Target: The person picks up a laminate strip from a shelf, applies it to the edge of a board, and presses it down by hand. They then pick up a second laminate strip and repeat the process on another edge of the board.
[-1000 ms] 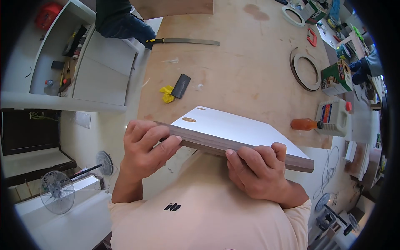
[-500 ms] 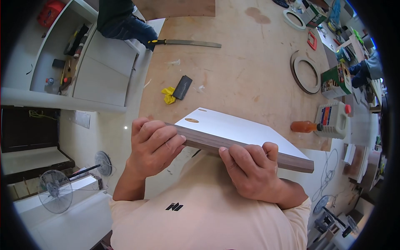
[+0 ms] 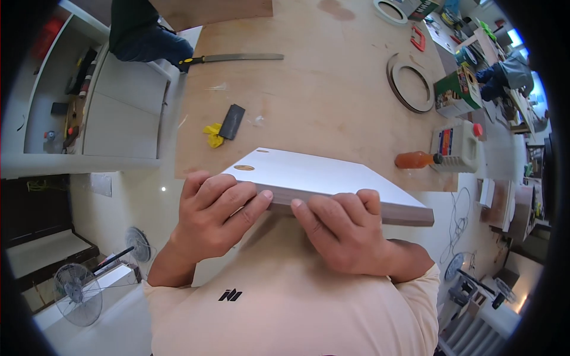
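Observation:
A white-faced board point(image 3: 332, 176) with a brown woodgrain edge and two round holes near its left end lies across the front of the worktable point(image 3: 332, 89). Its near edge juts towards my chest. My left hand point(image 3: 221, 216) is closed on that edge at the left, fingers bent over it. Further right, my right hand point(image 3: 344, 234) grips the same edge, thumb and index fingertip side pointing towards the left hand. Both sets of fingertips sit close together near the middle. The board's underside is hidden.
On the table lie a file point(image 3: 237, 58) with a yellow-black handle, a dark block point(image 3: 232, 121), a crumpled yellow cloth point(image 3: 213, 136) and rolls of edge banding point(image 3: 411, 88). An orange bottle point(image 3: 415, 159) and a white jug point(image 3: 458, 145) stand right. Another person's leg point(image 3: 157, 44) shows upper left.
The head view has shifted, so the table's things appear further left. My fingertips are nearer each other along the edge, and the board's brown edge shows less.

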Available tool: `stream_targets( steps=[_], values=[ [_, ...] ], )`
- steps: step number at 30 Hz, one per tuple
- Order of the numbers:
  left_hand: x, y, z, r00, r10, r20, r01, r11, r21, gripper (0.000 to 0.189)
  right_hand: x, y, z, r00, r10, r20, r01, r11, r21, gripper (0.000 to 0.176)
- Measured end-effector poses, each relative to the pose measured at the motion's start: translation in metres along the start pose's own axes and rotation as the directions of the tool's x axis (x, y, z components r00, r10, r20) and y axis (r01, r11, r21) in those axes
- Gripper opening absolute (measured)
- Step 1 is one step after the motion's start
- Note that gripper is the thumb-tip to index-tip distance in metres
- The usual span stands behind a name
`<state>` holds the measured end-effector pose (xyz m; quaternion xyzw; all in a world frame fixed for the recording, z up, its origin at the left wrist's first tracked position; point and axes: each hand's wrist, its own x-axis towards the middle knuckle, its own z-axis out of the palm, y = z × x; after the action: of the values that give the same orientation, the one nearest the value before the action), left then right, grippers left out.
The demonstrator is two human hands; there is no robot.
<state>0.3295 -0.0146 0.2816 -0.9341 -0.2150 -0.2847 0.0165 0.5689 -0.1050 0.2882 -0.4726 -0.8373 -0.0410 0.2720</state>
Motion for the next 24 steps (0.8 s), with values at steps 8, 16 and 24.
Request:
stream_targets(
  steps=[8,16,24],
  values=[
    [0.013,0.009,0.009,0.999,0.046,0.022,-0.044,0.997,-0.068,0.023,-0.016,0.007,-0.011,0.999,0.039,-0.02,-0.04,0.998,-0.05,0.04],
    [0.015,0.017,0.017,0.997,0.069,-0.027,-0.071,0.994,-0.077,0.025,-0.019,0.01,-0.003,0.997,-0.015,-0.08,0.01,0.998,-0.069,0.034],
    [0.018,0.015,0.021,0.992,0.099,-0.081,-0.107,0.99,-0.096,0.022,-0.016,0.014,0.0,0.996,-0.028,-0.088,0.023,0.998,-0.06,0.033]
  ],
)
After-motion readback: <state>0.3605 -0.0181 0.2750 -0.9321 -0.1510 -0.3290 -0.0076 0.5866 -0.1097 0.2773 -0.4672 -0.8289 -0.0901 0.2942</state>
